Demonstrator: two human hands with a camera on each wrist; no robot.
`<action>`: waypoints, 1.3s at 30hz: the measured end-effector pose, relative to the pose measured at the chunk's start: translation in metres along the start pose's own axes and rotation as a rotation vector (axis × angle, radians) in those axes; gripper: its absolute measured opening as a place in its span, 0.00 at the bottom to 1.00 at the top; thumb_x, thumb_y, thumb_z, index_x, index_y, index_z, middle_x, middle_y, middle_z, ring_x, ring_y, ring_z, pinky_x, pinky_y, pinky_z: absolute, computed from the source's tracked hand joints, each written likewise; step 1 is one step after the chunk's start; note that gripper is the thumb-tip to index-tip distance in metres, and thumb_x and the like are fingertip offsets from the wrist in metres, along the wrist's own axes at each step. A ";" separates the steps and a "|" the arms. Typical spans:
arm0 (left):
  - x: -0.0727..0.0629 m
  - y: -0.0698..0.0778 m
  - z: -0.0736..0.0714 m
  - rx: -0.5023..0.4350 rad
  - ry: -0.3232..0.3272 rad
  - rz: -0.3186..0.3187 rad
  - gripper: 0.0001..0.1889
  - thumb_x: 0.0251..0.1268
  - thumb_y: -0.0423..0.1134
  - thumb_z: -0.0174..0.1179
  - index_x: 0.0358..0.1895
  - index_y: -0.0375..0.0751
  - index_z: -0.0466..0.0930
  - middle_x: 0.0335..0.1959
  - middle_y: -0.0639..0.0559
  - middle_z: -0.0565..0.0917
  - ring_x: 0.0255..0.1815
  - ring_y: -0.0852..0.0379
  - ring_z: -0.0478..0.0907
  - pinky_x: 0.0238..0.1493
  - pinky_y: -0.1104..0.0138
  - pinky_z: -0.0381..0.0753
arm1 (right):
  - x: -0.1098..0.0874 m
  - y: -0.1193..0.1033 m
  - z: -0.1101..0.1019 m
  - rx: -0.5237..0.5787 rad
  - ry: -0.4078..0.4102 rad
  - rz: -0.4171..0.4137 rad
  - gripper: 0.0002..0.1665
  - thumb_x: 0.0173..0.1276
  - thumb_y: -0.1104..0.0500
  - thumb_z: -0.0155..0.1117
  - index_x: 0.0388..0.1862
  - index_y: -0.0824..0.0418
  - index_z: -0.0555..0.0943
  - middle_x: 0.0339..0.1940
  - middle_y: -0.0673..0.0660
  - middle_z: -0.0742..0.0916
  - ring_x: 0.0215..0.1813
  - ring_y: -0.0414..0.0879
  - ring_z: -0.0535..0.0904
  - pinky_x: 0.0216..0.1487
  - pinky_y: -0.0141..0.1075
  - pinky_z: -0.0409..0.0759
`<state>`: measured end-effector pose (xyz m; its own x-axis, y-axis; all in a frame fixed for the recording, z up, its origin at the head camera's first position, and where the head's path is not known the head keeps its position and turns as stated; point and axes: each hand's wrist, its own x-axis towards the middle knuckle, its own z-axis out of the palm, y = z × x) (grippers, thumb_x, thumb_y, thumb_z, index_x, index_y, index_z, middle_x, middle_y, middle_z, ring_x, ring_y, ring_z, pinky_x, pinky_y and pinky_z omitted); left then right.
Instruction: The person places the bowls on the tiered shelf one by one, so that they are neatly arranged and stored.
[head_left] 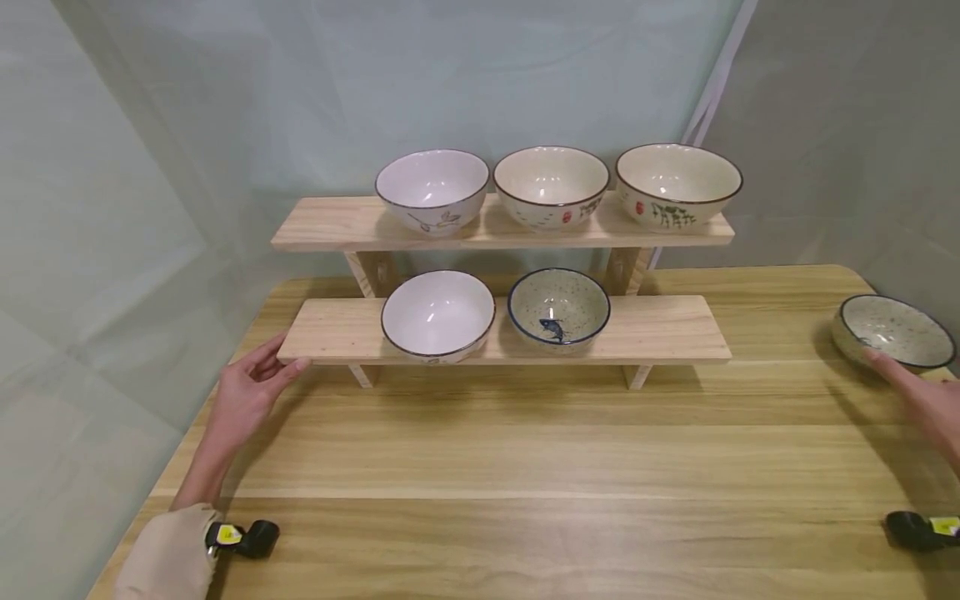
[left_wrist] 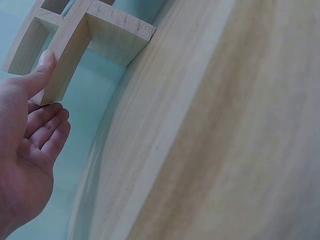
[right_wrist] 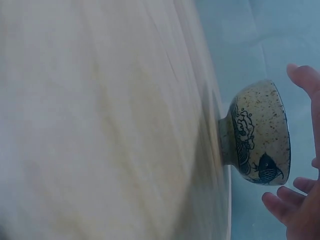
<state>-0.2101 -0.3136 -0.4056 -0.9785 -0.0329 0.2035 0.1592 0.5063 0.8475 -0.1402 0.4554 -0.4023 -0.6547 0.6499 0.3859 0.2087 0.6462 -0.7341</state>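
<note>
My left hand (head_left: 247, 396) pinches the left end of the lower board of a two-step wooden shelf (head_left: 663, 329). In the left wrist view its thumb (left_wrist: 46, 62) lies against the board, with the other fingers bent at its end. At the table's right side, my right hand (head_left: 928, 408) is beside a speckled bowl (head_left: 896, 329) with a dark blue rim. Seen from the right wrist, that speckled bowl (right_wrist: 262, 132) stands upright on its foot and shows a blue fish. The thumb and fingers are spread around its rim side, with no clear grip on it.
On the lower board stand a white bowl (head_left: 438, 312) and a speckled fish bowl (head_left: 558, 308). The upper board (head_left: 322, 223) bears three patterned bowls, the rightmost a cream bowl (head_left: 678, 179). Pale cloth (head_left: 525, 75) hangs behind the wooden table (head_left: 480, 467).
</note>
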 end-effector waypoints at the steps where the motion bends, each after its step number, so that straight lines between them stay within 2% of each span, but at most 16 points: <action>1: 0.000 0.000 0.000 0.003 0.001 -0.002 0.36 0.76 0.44 0.64 0.77 0.26 0.62 0.65 0.23 0.74 0.49 0.78 0.76 0.45 0.81 0.78 | 0.000 0.000 0.000 -0.003 0.001 -0.008 0.51 0.67 0.51 0.71 0.83 0.63 0.57 0.78 0.69 0.67 0.78 0.54 0.60 0.78 0.36 0.52; 2: 0.000 0.000 0.000 0.003 0.001 -0.003 0.37 0.76 0.45 0.64 0.77 0.26 0.62 0.66 0.23 0.74 0.49 0.78 0.76 0.46 0.81 0.78 | 0.001 0.001 0.002 0.011 0.034 -0.056 0.51 0.66 0.53 0.72 0.82 0.61 0.59 0.77 0.67 0.69 0.77 0.52 0.61 0.77 0.34 0.53; 5: -0.001 0.000 -0.001 0.001 -0.002 -0.012 0.37 0.76 0.45 0.64 0.77 0.26 0.61 0.66 0.24 0.74 0.50 0.79 0.75 0.46 0.82 0.78 | 0.003 0.003 0.003 0.028 0.066 -0.134 0.53 0.64 0.52 0.75 0.83 0.56 0.58 0.77 0.64 0.69 0.77 0.51 0.61 0.77 0.34 0.52; 8: -0.001 0.000 -0.002 -0.003 -0.008 -0.020 0.37 0.77 0.44 0.63 0.78 0.26 0.61 0.67 0.24 0.73 0.50 0.79 0.75 0.46 0.82 0.77 | 0.004 0.003 0.002 0.030 0.057 -0.138 0.55 0.63 0.50 0.75 0.83 0.52 0.56 0.79 0.62 0.67 0.78 0.50 0.60 0.77 0.34 0.51; 13: 0.000 -0.002 -0.002 -0.009 -0.013 -0.022 0.36 0.77 0.42 0.63 0.78 0.26 0.60 0.67 0.24 0.73 0.49 0.80 0.74 0.45 0.83 0.77 | 0.007 0.003 0.004 0.055 0.040 -0.150 0.56 0.61 0.55 0.77 0.83 0.52 0.57 0.78 0.62 0.68 0.77 0.49 0.60 0.76 0.33 0.51; 19: 0.000 -0.002 -0.002 -0.014 -0.006 -0.009 0.35 0.77 0.41 0.63 0.77 0.26 0.61 0.66 0.23 0.73 0.49 0.81 0.74 0.46 0.83 0.77 | 0.010 0.002 0.004 0.074 -0.019 -0.107 0.58 0.60 0.56 0.77 0.84 0.52 0.55 0.79 0.64 0.65 0.78 0.50 0.57 0.78 0.34 0.49; 24: -0.001 -0.001 -0.002 -0.014 -0.006 -0.003 0.35 0.77 0.41 0.63 0.77 0.26 0.61 0.66 0.23 0.73 0.49 0.81 0.75 0.45 0.82 0.77 | 0.012 0.002 0.005 0.100 -0.040 -0.112 0.61 0.59 0.56 0.77 0.85 0.49 0.52 0.81 0.59 0.62 0.79 0.45 0.55 0.79 0.36 0.47; 29: -0.001 -0.001 -0.002 -0.009 -0.004 -0.007 0.35 0.77 0.41 0.63 0.77 0.27 0.61 0.66 0.24 0.74 0.49 0.80 0.75 0.45 0.82 0.77 | 0.013 0.001 0.009 0.135 -0.064 -0.026 0.61 0.57 0.58 0.78 0.84 0.49 0.54 0.79 0.56 0.63 0.77 0.42 0.55 0.78 0.35 0.48; 31: -0.001 -0.001 -0.002 -0.010 -0.002 -0.009 0.35 0.77 0.41 0.63 0.78 0.27 0.62 0.66 0.24 0.74 0.49 0.80 0.75 0.45 0.82 0.78 | 0.014 0.002 0.009 0.140 -0.068 -0.016 0.61 0.57 0.58 0.78 0.84 0.48 0.53 0.79 0.55 0.62 0.77 0.42 0.55 0.78 0.35 0.48; 36: -0.001 -0.001 -0.001 -0.019 -0.001 -0.010 0.35 0.76 0.40 0.64 0.77 0.27 0.62 0.66 0.24 0.74 0.48 0.80 0.76 0.45 0.81 0.79 | 0.016 0.005 0.009 0.133 -0.052 -0.079 0.62 0.59 0.57 0.77 0.85 0.47 0.50 0.81 0.53 0.60 0.78 0.42 0.53 0.79 0.36 0.46; 39: 0.000 0.000 -0.001 -0.019 0.001 -0.011 0.35 0.76 0.40 0.64 0.78 0.27 0.62 0.66 0.24 0.74 0.48 0.80 0.76 0.45 0.81 0.79 | 0.017 0.006 0.009 0.095 -0.042 -0.087 0.62 0.59 0.55 0.77 0.85 0.47 0.50 0.82 0.57 0.59 0.79 0.45 0.53 0.79 0.36 0.45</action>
<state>-0.2096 -0.3147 -0.4053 -0.9800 -0.0392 0.1950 0.1513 0.4896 0.8587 -0.1571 0.4667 -0.4052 -0.6974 0.5744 0.4286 0.0814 0.6577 -0.7489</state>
